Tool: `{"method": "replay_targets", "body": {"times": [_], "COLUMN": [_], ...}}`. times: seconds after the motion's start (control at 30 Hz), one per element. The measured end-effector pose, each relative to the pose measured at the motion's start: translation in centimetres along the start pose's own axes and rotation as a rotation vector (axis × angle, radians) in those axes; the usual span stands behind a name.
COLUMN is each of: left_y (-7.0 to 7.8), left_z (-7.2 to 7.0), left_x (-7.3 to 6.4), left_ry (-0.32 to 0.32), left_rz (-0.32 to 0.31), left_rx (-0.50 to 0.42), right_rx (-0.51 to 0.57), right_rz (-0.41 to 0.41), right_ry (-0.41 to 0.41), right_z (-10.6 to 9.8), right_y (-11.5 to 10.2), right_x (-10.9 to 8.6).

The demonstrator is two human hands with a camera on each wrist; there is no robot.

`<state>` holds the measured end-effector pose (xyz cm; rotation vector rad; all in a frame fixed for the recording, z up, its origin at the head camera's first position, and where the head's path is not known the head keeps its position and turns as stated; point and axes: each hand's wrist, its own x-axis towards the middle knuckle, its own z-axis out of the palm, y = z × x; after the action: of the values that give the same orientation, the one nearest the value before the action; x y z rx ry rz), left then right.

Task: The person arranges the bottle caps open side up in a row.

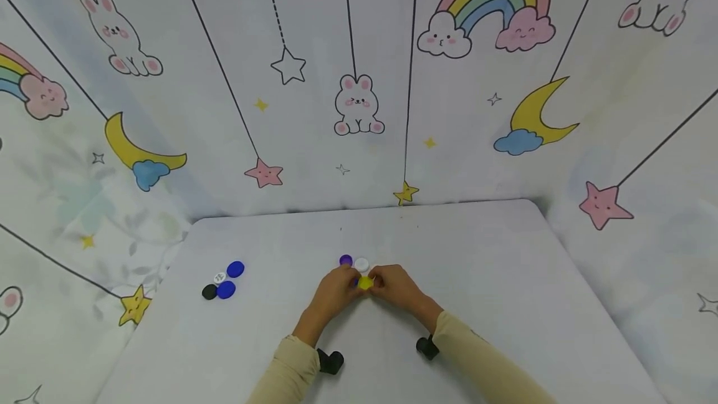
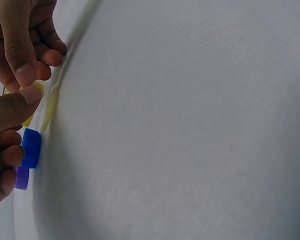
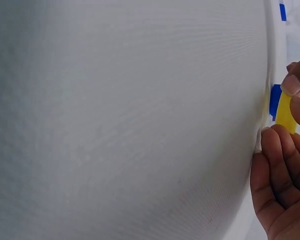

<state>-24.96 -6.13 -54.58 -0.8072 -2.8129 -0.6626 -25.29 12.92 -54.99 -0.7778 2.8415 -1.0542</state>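
Beige sleeves (image 1: 488, 357) lie nearest, with black wrist mounts (image 1: 331, 361). Beyond, the left hand (image 1: 335, 290) and right hand (image 1: 398, 284) meet, their fingers pinching a bright yellow disc (image 1: 366, 283) from either side; it looks roundish from above, thick-edged from the side. A blue disc (image 2: 31, 148) sits just beside it. Behind are purple (image 1: 346, 260) and white discs (image 1: 361, 264). The white-covered table (image 1: 482, 254) ends at a pale curtain (image 1: 460, 161) printed with rabbits, moons, stars and rainbows.
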Motion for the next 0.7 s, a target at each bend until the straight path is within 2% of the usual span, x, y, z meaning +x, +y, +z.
{"method": "replay_targets", "body": {"times": [0.17, 0.4, 0.7], "left_y": [-0.09, 0.00, 0.19], "left_z": [0.28, 0.37, 0.42], "left_x": [0.13, -0.03, -0.42], "left_ry": [0.027, 0.077, 0.117], "left_rz": [0.012, 0.039, 0.024], "left_rx": [0.000, 0.085, 0.109], "right_rx": [-0.017, -0.035, -0.049], "right_rz": [0.013, 0.007, 0.017], "right_ry": [0.014, -0.011, -0.016], "right_z": [0.03, 0.33, 0.76], "right_y": [-0.04, -0.04, -0.03], "right_x": [0.25, 0.30, 0.41]}}
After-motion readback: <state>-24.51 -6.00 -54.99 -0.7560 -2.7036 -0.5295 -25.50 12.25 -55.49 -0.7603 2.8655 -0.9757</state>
